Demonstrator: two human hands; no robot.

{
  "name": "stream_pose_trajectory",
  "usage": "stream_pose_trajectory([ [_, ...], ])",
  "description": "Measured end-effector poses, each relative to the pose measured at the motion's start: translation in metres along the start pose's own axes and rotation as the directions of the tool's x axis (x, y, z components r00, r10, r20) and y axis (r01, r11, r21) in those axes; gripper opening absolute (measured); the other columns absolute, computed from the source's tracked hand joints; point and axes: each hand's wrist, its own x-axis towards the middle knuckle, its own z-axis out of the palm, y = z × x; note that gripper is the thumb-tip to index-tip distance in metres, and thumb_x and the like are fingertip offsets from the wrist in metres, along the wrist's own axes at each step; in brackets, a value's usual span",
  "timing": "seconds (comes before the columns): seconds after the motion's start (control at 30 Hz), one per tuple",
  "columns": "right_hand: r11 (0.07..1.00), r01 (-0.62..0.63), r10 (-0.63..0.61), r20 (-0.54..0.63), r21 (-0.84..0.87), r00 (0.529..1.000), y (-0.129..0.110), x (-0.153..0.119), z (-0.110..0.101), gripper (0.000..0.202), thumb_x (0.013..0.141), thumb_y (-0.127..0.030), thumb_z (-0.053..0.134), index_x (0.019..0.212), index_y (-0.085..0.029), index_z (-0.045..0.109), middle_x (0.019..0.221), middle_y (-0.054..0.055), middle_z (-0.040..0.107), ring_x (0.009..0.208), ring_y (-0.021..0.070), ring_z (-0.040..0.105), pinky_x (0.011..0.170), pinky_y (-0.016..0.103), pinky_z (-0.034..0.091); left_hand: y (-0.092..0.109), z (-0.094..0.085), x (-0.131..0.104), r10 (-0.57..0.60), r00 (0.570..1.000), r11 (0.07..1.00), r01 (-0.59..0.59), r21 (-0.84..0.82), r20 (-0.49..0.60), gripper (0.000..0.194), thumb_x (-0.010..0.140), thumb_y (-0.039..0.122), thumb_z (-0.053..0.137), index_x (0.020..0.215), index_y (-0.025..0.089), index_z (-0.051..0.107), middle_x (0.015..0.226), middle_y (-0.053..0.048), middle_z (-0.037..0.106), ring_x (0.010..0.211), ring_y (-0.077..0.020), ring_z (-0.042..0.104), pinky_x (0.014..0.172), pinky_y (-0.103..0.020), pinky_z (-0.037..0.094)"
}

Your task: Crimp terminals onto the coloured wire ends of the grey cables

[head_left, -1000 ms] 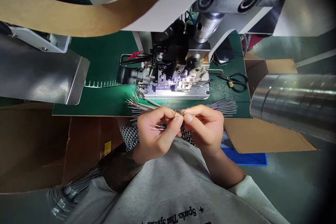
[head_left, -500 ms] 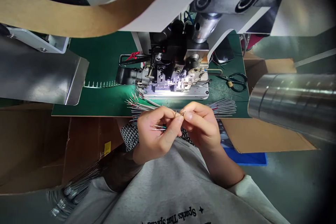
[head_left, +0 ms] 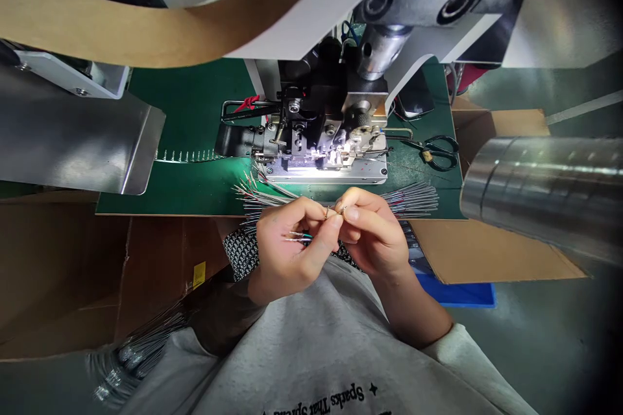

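My left hand [head_left: 292, 246] is closed, thumb and index finger pinched together in front of my chest. Thin wires [head_left: 296, 237] with bare ends, one green, show across its palm under the curled fingers. Against its fingertips, my right hand [head_left: 377, 230] is pinched too. A tiny brass-coloured wire end [head_left: 327, 213] shows between the two sets of fingertips; its exact shape is too small to make out. Just beyond the hands, a bundle of grey cables [head_left: 413, 200] lies along the table edge, its stripped red and white ends [head_left: 248, 188] on the left.
A lit crimping machine [head_left: 321, 168] stands on the green table [head_left: 195, 198], fed by a terminal strip [head_left: 187, 156] from the left. Black scissors [head_left: 442, 152] lie at right. A metal cylinder [head_left: 540, 191] juts in nearby. Cardboard boxes [head_left: 156, 279] flank my body.
Both hands stay pinched together at the same place. My right fingertips have shifted very slightly to the right; the machine and cables have not moved.
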Motion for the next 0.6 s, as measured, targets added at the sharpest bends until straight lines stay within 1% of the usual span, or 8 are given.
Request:
stream_pose_trajectory([
  [0.1, 0.996, -0.049, 0.046, 0.034, 0.071, 0.998, -0.0016, 0.0015, 0.0026, 0.009, 0.091, -0.026, 0.083, 0.083, -0.022, 0.083, 0.053, -0.005, 0.043, 0.048, 0.0065, 0.033, 0.048, 0.02, 0.038, -0.0007, 0.0004, 0.0, 0.001, 1.0, 1.0, -0.001, -0.005, -0.004, 0.025, 0.101, 0.017, 0.074, 0.079, 0.017, 0.064, 0.064, 0.001, 0.072, 0.05, -0.0095, 0.065, 0.05, -0.02, 0.053],
  [0.2, 0.989, -0.085, 0.078, 0.068, 0.119, 0.995, -0.0019, 0.0028, 0.005, 0.014, 0.091, -0.027, 0.082, 0.08, -0.021, 0.079, 0.05, -0.006, 0.038, 0.047, 0.0076, 0.036, 0.05, 0.021, 0.041, -0.0021, 0.0011, 0.0, 0.014, 1.0, 1.0, -0.014, -0.017, -0.006, 0.023, 0.102, 0.016, 0.074, 0.081, 0.017, 0.065, 0.065, 0.001, 0.073, 0.052, -0.0092, 0.067, 0.052, -0.019, 0.054],
  [0.33, 0.988, -0.105, 0.1, 0.047, 0.115, 0.994, -0.0013, 0.0045, 0.0066, 0.018, 0.088, -0.03, 0.083, 0.078, -0.02, 0.073, 0.049, -0.007, 0.038, 0.047, 0.0083, 0.038, 0.049, 0.021, 0.039, -0.0026, 0.002, 0.0007, 0.019, 1.0, 0.999, -0.019, -0.034, -0.006, 0.022, 0.102, 0.014, 0.074, 0.082, 0.017, 0.065, 0.067, 0.001, 0.075, 0.054, -0.0094, 0.07, 0.054, -0.018, 0.056],
  [0.5, 0.984, -0.108, 0.1, 0.066, 0.14, 0.993, -0.0007, 0.0068, 0.0074, 0.015, 0.088, -0.029, 0.082, 0.08, -0.02, 0.073, 0.048, -0.007, 0.039, 0.047, 0.009, 0.044, 0.048, 0.019, 0.037, -0.0023, 0.0021, 0.0015, 0.021, 1.0, 0.999, -0.021, -0.045, -0.002, 0.021, 0.103, 0.016, 0.074, 0.083, 0.017, 0.066, 0.067, 0.0, 0.075, 0.055, -0.0105, 0.072, 0.055, -0.018, 0.059],
  [0.6, 0.985, -0.115, 0.109, 0.056, 0.129, 0.992, -0.0005, 0.0073, 0.0078, 0.017, 0.087, -0.029, 0.081, 0.078, -0.019, 0.071, 0.048, -0.007, 0.038, 0.047, 0.0088, 0.044, 0.048, 0.019, 0.035, -0.0032, 0.0014, 0.0011, 0.025, 1.0, 0.999, -0.025, -0.022, -0.003, 0.021, 0.103, 0.016, 0.074, 0.083, 0.017, 0.067, 0.067, 0.0, 0.075, 0.055, -0.011, 0.072, 0.056, -0.019, 0.059],
])
